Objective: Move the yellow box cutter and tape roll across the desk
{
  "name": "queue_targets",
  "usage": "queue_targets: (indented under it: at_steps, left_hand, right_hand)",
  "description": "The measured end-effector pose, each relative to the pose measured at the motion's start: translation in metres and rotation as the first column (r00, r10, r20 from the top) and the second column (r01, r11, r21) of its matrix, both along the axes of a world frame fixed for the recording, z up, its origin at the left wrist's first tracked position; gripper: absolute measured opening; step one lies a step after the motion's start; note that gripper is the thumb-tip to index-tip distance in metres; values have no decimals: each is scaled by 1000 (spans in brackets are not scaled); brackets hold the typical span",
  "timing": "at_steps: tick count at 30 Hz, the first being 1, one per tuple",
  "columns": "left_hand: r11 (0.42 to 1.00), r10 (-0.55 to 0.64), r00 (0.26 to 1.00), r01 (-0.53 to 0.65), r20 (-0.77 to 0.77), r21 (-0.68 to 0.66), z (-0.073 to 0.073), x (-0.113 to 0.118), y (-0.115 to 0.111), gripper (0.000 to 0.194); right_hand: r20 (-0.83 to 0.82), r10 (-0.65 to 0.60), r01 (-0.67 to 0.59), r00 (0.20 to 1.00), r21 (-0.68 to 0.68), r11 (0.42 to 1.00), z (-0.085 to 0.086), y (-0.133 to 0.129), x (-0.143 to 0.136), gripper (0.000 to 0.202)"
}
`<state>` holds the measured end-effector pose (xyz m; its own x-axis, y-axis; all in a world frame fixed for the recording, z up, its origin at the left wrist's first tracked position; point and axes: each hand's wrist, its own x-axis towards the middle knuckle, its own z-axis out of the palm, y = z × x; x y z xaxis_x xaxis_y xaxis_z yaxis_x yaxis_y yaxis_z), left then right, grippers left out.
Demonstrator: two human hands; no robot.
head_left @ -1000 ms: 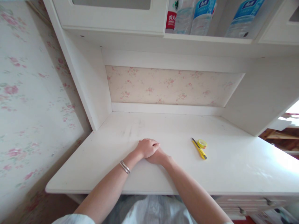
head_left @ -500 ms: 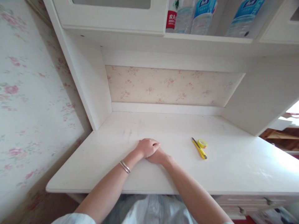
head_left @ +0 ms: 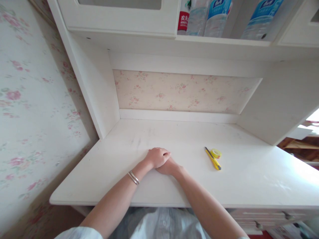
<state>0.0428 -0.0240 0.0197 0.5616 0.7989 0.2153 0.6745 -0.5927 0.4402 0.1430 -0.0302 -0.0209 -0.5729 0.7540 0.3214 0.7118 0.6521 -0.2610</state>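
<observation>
hands: both parked on the white desk [head_left: 189, 189], stacked one over the other around the middle of the desktop, holding nothing
left hand [head_left: 157, 157]: on top, palm down, fingers curled loosely and kept together, draped over the other one
right hand [head_left: 169, 168]: underneath, mostly covered, so can't really tell what its fingers are doing
bracelet [head_left: 133, 178]: couple of thin silver bangles on the left wrist
utility knife [head_left: 212, 158]: yellow, lying flat on the desk off to the right of the hands, well apart from them, tip pointing away from the person
tape roll [head_left: 215, 153]: small yellow roll, just beside the knife on its right, looks like it's touching or nearly so
back panel [head_left: 179, 91]: floral wallpaper strip behind the desk
wall [head_left: 30, 99]: same rose pattern on the left
shelf up top [head_left: 221, 40]: water bottles [head_left: 215, 16] with blue labels, plus one with a red label [head_left: 183, 20]
cabinet door [head_left: 119, 15]: white, left of the bottles
</observation>
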Motion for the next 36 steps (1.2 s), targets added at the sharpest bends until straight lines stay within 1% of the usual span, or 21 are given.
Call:
queue_targets:
  at_steps: [3,11,20,29,36]
  left_hand:
    - [1000,-2,1000,2,0,5,-1,0,0,41]
    - [1000,-13,1000,13,-8,10,0,0,1,41]
    - [1000,11,1000,-11,-21,-23,4,1,-2,41]
    - [1000,-6,1000,6,-8,-2,1,0,0,41]
    - [1000,-10,1000,10,8,3,-1,-1,0,42]
  right_hand:
    - [13,38,-37,999,-23,999,0,0,0,55]
    - [29,26,-25,999,-30,999,-2,2,1,54]
    - [19,31,-30,999,-26,999,-3,2,1,54]
    - [-2,21,-21,1000,-42,999,2,0,0,55]
    - [-17,28,-28,999,-45,999,2,0,0,52]
